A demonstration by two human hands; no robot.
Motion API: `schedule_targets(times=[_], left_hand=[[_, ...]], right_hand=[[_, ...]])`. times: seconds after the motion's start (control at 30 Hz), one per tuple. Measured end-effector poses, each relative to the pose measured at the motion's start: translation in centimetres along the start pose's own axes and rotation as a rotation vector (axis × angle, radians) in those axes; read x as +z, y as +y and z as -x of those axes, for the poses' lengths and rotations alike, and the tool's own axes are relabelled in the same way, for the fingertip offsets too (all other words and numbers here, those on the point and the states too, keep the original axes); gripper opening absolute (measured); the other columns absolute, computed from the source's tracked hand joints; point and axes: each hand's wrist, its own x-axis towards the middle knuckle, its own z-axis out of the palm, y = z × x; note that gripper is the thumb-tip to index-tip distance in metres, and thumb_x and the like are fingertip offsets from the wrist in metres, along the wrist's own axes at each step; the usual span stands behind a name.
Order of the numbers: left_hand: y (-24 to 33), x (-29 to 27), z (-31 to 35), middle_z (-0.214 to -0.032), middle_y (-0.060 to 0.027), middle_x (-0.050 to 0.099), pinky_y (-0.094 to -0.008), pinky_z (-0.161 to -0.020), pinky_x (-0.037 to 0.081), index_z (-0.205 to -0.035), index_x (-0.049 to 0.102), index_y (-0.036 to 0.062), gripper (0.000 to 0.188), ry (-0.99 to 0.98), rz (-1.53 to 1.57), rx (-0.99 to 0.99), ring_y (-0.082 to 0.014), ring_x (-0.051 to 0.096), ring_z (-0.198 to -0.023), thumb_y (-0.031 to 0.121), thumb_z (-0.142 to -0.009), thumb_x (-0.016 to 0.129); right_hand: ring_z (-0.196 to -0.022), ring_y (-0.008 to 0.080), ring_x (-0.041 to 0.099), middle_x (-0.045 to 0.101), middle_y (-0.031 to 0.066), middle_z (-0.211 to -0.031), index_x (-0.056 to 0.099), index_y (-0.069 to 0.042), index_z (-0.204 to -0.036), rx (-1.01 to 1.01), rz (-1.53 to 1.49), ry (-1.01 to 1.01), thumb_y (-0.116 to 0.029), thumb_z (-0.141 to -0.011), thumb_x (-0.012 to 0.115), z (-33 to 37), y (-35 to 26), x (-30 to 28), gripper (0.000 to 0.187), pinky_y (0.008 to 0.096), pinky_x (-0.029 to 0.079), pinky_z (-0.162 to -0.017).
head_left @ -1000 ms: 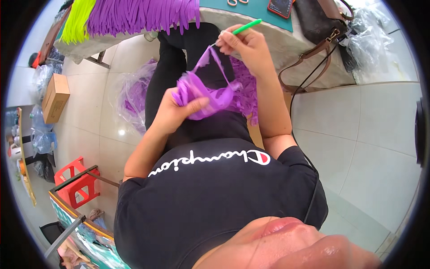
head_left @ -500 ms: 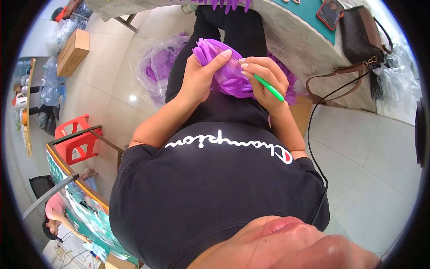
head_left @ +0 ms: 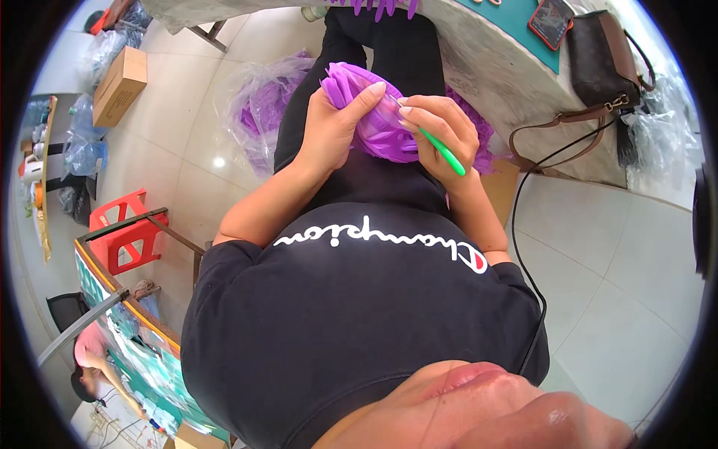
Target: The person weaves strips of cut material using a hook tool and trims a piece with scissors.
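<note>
My left hand (head_left: 335, 129) grips the upper left edge of a bundle of shiny purple strips (head_left: 383, 136), its thumb pressed on top. The bundle lies over my lap, with loose strips fanning out past my left fingers. In my right hand (head_left: 450, 133) is a slim tool with a bright green handle (head_left: 446, 156), pinched like a pen. A thin metal shaft shows between my right fingertips and meets the purple strips beside my left thumb. I cannot make out the shape of its tip.
A clear plastic bag (head_left: 233, 112) of purple material lies on the floor to the left. At the far right, a covered table (head_left: 479, 82) carries a phone (head_left: 551, 24) and a brown handbag (head_left: 604, 60). A red stool (head_left: 123, 233) and a co-worker (head_left: 91, 352) at another table are at left.
My right hand and the green-handled tool have shifted slightly to the left and down. My left hand keeps its grip on the purple strips. The phone's screen has changed.
</note>
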Motion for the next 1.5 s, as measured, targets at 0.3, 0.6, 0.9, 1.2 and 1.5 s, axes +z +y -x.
schedule_targets(times=[0.3, 0.6, 0.9, 1.2, 1.5], left_hand=[[-0.8, -0.4, -0.2, -0.078, -0.0034, 0.068, -0.0228, -0.065, 0.049, -0.088, 0.067, 0.0004, 0.014, 0.042, -0.362, 0.221, -0.0069, 0.061, -0.07, 0.014, -0.09, 0.069], [-0.1, 0.0, 0.1, -0.088, -0.004, 0.068, -0.0237, -0.074, 0.05, -0.098, 0.066, -0.0016, 0.015, -0.024, -0.179, 0.048, -0.0088, 0.062, -0.079, 0.011, -0.09, 0.068], [-0.1, 0.1, 0.1, -0.11, -0.0075, 0.066, -0.0251, -0.088, 0.047, -0.119, 0.062, -0.0038, 0.032, -0.089, -0.168, 0.106, -0.0103, 0.061, -0.097, 0.007, -0.089, 0.068], [0.6, 0.9, 0.3, -0.105, -0.002, 0.066, -0.0231, -0.083, 0.048, -0.148, 0.033, 0.0026, 0.071, -0.114, -0.452, 0.32, -0.0059, 0.058, -0.091, 0.001, -0.087, 0.069], [0.5, 1.1, 0.3, -0.108, -0.005, 0.063, -0.0231, -0.086, 0.046, -0.151, 0.024, 0.0014, 0.082, -0.211, -0.371, 0.287, -0.0086, 0.057, -0.091, -0.002, -0.083, 0.071]], right_hand=[[-0.075, 0.0261, 0.06, 0.061, 0.0065, -0.083, 0.065, -0.007, -0.086, 0.209, 0.249, -0.211, -0.004, -0.071, 0.071, -0.4, -1.1, -0.9, 0.017, 0.035, 0.047, -0.064], [-0.074, 0.0105, 0.061, 0.064, 0.007, -0.077, 0.061, 0.001, -0.092, 0.695, -0.178, -0.078, -0.012, -0.095, 0.059, -1.2, -0.3, -0.7, 0.013, 0.0247, 0.048, -0.066], [-0.064, 0.0058, 0.049, 0.057, 0.0017, -0.067, 0.054, -0.001, -0.084, 0.811, -0.345, -0.032, -0.014, -0.086, 0.072, -1.4, -1.0, 0.0, 0.022, 0.0232, 0.042, -0.057], [-0.071, 0.0027, 0.042, 0.053, -0.0028, -0.077, 0.038, -0.012, -0.072, 1.025, -0.968, -0.042, -0.004, -0.089, 0.066, -1.3, -0.2, -1.6, 0.033, 0.0194, 0.036, -0.062], [-0.075, 0.003, 0.044, 0.055, -0.0009, -0.079, 0.037, -0.011, -0.072, 0.942, -0.758, 0.03, -0.004, -0.091, 0.063, -0.4, -0.1, -0.8, 0.033, 0.0192, 0.04, -0.065]])
